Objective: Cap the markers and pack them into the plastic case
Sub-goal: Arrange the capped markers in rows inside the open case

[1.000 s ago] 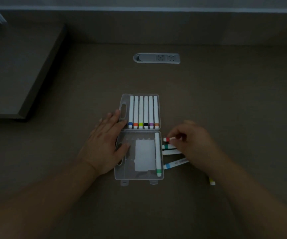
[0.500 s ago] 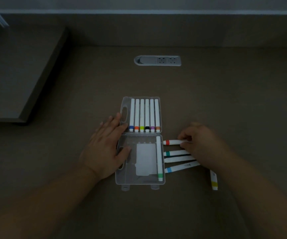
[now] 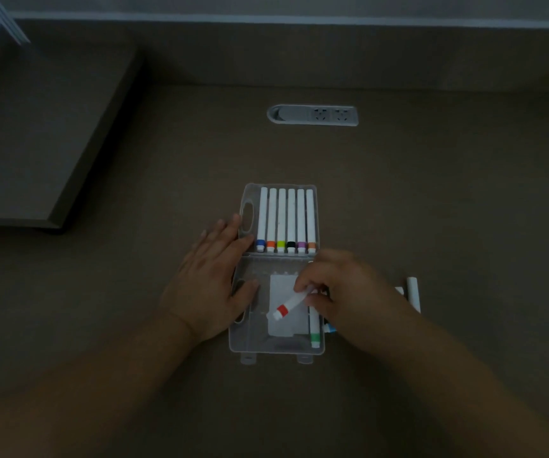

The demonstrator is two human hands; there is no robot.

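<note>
Your single head camera looks forward and down from above, close over the open case (image 3: pixel 278 345) on the table (image 3: pixel 431 200), reaching the far wall edge.

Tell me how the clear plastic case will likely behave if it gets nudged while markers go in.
The plastic case looks thin and light, so it would probably slide on the smooth table. That may be why the left hand rests on it. Lying open and flat, it seems unlikely to tip.

A brown table (image 3: pixel 431 193) is seen — on it an open plastic case (image 3: pixel 278 350), loose markers (image 3: pixel 413 294) beside it, a socket strip (image 3: pixel 312 115) set in.
</note>
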